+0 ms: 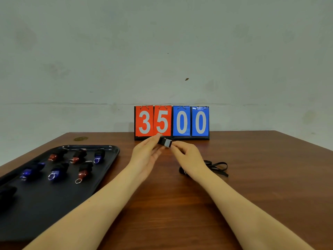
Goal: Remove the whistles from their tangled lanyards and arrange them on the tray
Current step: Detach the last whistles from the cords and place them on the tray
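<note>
Now both hands (166, 152) pinch one whistle (166, 142); six whistles (three red, three blue) fill the tray (108, 160).

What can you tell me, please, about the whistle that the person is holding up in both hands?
The whistle looks black, with a pale, shiny face turned toward the camera; it is small and partly hidden, so finer parts cannot be made out. It is held above the wooden table, in front of the scoreboard, pinched between the fingertips of the left hand and the right hand. No lanyard visibly hangs from it.
</note>
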